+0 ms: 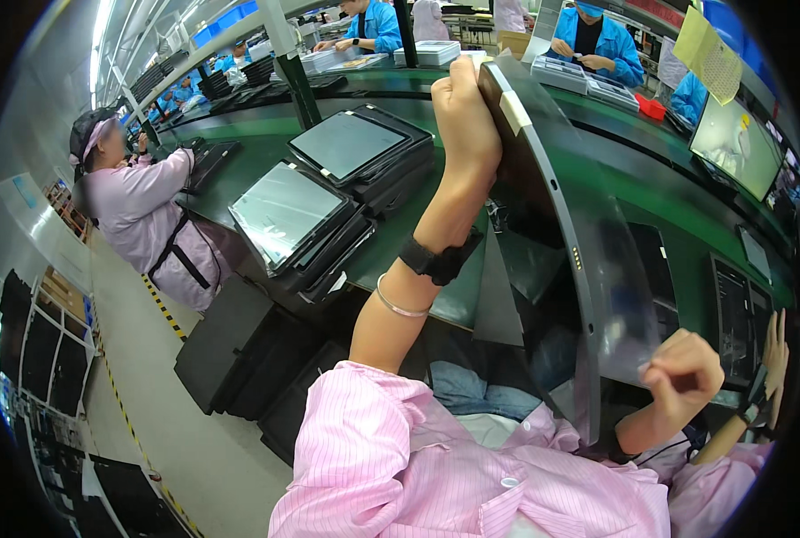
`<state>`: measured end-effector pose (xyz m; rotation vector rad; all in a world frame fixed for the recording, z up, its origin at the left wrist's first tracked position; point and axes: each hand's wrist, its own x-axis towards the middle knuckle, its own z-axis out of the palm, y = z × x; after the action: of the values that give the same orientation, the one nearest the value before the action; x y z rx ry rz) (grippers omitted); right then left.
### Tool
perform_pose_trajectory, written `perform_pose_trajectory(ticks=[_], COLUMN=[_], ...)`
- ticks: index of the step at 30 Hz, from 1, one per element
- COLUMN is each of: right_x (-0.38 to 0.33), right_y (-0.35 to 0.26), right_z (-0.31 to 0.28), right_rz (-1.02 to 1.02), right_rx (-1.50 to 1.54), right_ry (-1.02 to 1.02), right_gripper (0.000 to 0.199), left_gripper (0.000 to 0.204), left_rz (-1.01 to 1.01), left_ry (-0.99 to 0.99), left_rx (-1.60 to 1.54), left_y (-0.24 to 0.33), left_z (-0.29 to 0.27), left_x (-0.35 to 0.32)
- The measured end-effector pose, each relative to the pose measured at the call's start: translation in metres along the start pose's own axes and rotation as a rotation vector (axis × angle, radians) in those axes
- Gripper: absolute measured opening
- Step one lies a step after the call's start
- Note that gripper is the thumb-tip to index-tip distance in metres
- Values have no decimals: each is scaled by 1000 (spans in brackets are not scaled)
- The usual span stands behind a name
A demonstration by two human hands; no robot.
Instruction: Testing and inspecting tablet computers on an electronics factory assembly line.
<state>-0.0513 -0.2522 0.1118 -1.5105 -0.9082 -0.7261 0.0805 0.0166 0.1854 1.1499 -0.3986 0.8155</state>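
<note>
My left hand (465,117) is closed around the far edge of a dark tablet (557,211), which is held up steeply in front of my chest. A whitish tab is on the tablet near that hand. From the tablet's right side a clear plastic film (617,278) stands away. My right hand (687,369) pinches the film's near corner between thumb and fingers. A black strap (436,262) and a thin bangle are on my left arm. The tablet's underside is mostly in shadow.
Two stacks of tablets in black trays (297,220) lie on the green bench (454,300) at left. Black bins (238,350) stand below. Close at right is a co-worker's hand (776,359) beside black trays (731,309). A monitor (736,148) stands far right. Another person (149,193) works at left.
</note>
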Motion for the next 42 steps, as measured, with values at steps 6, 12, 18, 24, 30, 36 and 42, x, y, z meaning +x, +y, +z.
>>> perform_pose_trajectory(ticks=[6, 12, 18, 24, 30, 36, 42], right_x=[17, -30, -27, -10, -8, -7, -8], right_y=[1, 25, 32, 27, 26, 33, 35], right_z=[23, 54, 55, 80, 79, 71, 70], right_rz=[-220, 246, -117, 59, 191, 123, 123], right_rx=[568, 379, 261, 373, 363, 330, 322], right_ry=[-487, -193, 123, 11, -39, -220, -241], right_gripper=[35, 36, 47, 51, 54, 61, 65], left_gripper=[36, 37, 42, 46, 46, 22, 15], left_rz=[-40, -122, -486, -738, -822, -832, -787], left_ry=[114, 165, 381, 540, 556, 366, 135], left_rx=[-168, -206, -476, -147, -166, -255, -347], left_y=[-13, -29, -66, -126, -169, -174, -166], left_z=[6, -13, -44, -38, -49, -58, -62], left_x=[1, 6, 3, -28, -41, -63, -67])
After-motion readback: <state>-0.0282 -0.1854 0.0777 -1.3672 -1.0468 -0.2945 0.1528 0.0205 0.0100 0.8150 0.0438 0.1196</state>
